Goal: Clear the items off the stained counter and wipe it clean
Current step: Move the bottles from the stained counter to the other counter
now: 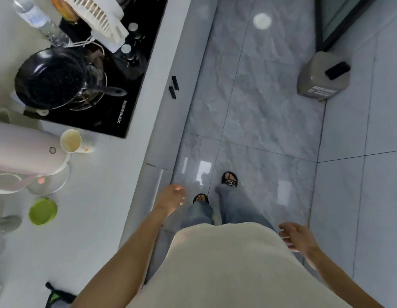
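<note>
Both hands, left [172,197] and right [296,237], hang loose and empty; lift the cup [70,140] and green lid [43,211] off the worktop [100,196] before wiping

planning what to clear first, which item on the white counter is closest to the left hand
The green lid, lying flat on the counter. The cream cup and the white kettle sit farther from the left hand, up toward the black cooktop.
</note>
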The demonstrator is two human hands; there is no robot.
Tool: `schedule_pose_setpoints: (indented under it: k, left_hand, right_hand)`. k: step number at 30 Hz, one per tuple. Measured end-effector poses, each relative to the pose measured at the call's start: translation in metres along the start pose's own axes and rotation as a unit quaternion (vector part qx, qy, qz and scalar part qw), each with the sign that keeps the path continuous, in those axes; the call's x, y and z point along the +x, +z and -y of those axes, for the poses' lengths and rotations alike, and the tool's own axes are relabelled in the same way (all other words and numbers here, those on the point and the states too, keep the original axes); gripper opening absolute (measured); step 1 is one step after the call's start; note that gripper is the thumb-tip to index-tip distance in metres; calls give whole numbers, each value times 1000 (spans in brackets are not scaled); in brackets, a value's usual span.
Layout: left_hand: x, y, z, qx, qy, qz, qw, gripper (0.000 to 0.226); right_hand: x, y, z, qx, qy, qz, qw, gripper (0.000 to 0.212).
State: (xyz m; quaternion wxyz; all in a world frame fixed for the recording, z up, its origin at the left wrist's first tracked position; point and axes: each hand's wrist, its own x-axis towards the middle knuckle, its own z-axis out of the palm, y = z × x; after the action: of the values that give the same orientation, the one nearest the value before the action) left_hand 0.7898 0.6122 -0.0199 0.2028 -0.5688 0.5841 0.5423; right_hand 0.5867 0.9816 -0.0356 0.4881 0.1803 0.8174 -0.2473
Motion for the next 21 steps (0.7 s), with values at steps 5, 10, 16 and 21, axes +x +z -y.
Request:
schedule_pose_setpoints:
  k: [5,10,16,21]
  left_hand:
    - [44,0,-87,-2,43,-9,999,20]
    - [75,2,-141,28,28,-12,999,21]
    - [89,-4,-170,62,-35,-22,997,20]
    - [107,-16,-184,86,-96,-20,992,25]
  right_hand:
    - [21,-25,36,75,56,7,996,21]
    - [59,-53,117,75,36,14,996,20]
    - [100,-83,233,46,-50,8,998,23]
    - [118,-94,341,54,-99,19,993,21]
